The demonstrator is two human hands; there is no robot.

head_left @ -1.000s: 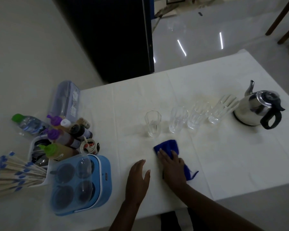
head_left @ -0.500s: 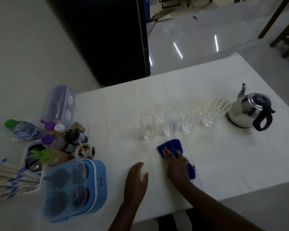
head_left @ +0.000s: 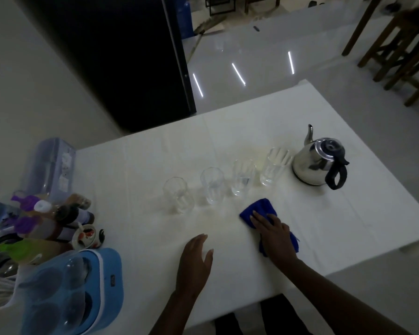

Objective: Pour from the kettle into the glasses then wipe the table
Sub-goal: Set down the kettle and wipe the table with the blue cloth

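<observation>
Wiping stage: right hand presses flat, fingers spread, on the cloth near the table front edge, left hand open and bracing, kettle and glasses parked behind.

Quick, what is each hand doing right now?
Left hand: open, flat on the white table, holding nothing.
Right hand: open, pressing the blue cloth.
</observation>
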